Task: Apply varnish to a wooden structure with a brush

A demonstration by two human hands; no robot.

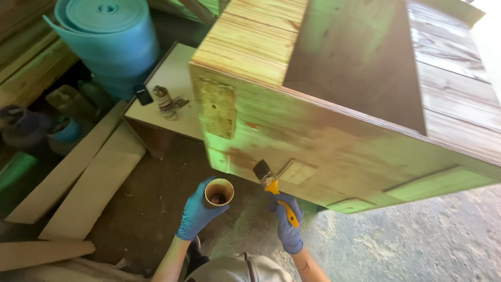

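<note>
Down close, both hands are wearing blue rubbery gloves. The left hand (197, 213) is wrapping round a small tan paper cup (218, 192) with dark stain sitting in the bottom, held low by the rough concrete floor (417, 240). The right hand (288, 225) is gripping the yellow plastic handle of a flat paintbrush (271, 184), bristles touching the side of a big plywood box (323, 141), streaky brown where stain is soaking in, still pale and grainy in patches. Further back, pale planks (88, 183) are lying on the floor, a grubby spray can (165, 102) is standing on a white board, and a fat roll of teal foam (109, 42) is sitting behind that.
</note>
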